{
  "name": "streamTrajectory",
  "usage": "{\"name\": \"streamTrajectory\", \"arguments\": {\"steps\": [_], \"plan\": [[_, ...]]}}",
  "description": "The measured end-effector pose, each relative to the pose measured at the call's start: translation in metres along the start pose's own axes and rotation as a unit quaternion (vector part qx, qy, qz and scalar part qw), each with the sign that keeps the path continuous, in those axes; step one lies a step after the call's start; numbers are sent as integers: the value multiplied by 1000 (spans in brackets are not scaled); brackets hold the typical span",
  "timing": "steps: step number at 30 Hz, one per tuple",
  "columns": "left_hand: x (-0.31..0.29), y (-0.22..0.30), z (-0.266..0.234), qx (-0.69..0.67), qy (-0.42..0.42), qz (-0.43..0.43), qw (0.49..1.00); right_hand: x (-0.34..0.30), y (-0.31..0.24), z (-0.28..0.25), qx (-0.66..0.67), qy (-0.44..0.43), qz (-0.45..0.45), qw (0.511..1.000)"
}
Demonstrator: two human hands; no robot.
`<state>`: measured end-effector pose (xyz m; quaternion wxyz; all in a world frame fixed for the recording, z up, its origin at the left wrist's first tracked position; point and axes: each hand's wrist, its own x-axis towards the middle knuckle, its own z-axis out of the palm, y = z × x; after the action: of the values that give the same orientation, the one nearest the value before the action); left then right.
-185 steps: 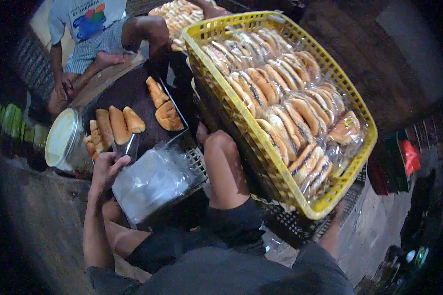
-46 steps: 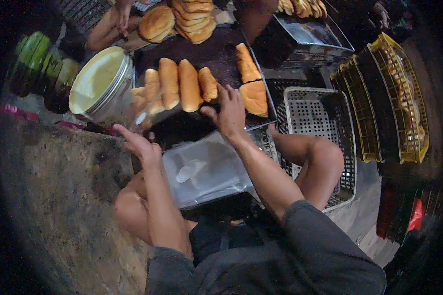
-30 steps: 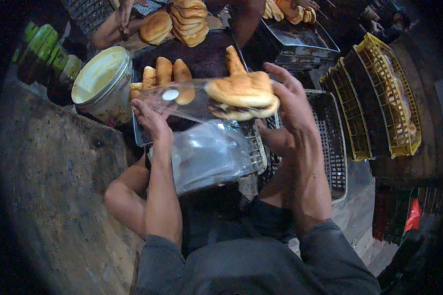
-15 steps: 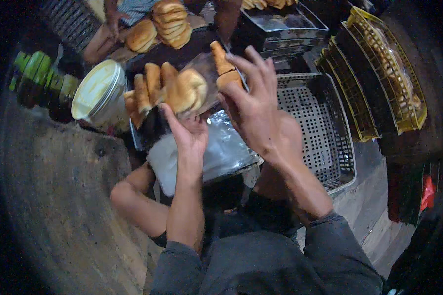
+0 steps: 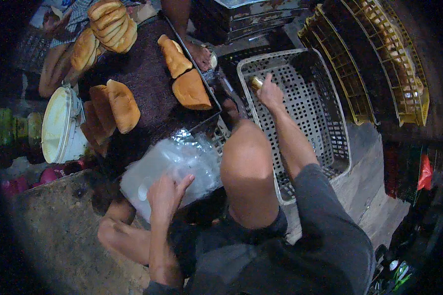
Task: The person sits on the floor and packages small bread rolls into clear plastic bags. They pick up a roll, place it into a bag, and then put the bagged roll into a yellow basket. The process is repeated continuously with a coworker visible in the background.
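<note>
My left hand lies with thumb spread on a stack of clear plastic bags in front of me. Down inside the grey perforated crate, my right hand closes on a small shiny golden-brown thing; its kind is hard to make out. Beyond the bags, a dark tray carries several brown buns standing side by side at its left. Two more bread pieces, a folded-looking bun and a twisted one, lie along its right edge.
A white bucket stands left of the tray. Another person's arm is by piled loaves at the far left; a foot is beside the tray. Yellow crates stand at the right. My bent knee rises beside the grey crate.
The bun held up between my hands is gone from there. My right hand has moved right and down into the crate; my left has dropped onto the bags. The view has shifted right.
</note>
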<state>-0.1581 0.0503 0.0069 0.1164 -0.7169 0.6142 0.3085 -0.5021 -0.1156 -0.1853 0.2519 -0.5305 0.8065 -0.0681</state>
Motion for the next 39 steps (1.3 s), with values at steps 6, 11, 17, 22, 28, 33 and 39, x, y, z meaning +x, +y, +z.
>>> {"name": "streamTrajectory", "arguments": {"steps": [6, 11, 17, 22, 28, 33, 39], "plan": [[10, -22, 14, -75, -45, -15, 996, 47, -15, -33, 79, 31, -97, 992], [-13, 5, 3, -292, 108, 170, 935, -151, -154, -167, 184, -242, -451, 839], [-2, 32, 25, -462, 176, 275, 824, -246, -163, -134, 335, -85, -388, 854], [13, 7, -31, -866, 69, 142, 475, -269, -166, -129, 627, -143, -174, 746], [33, -79, -74, -776, 390, 16, 495, -261, -263, -111, 417, -90, -262, 866], [58, -197, -77, -763, 484, -151, 401, -209, -322, 27, 186, 89, -287, 935], [79, -200, -59, -743, 507, -25, 436, -148, -310, 47, 243, 106, -184, 946]]}}
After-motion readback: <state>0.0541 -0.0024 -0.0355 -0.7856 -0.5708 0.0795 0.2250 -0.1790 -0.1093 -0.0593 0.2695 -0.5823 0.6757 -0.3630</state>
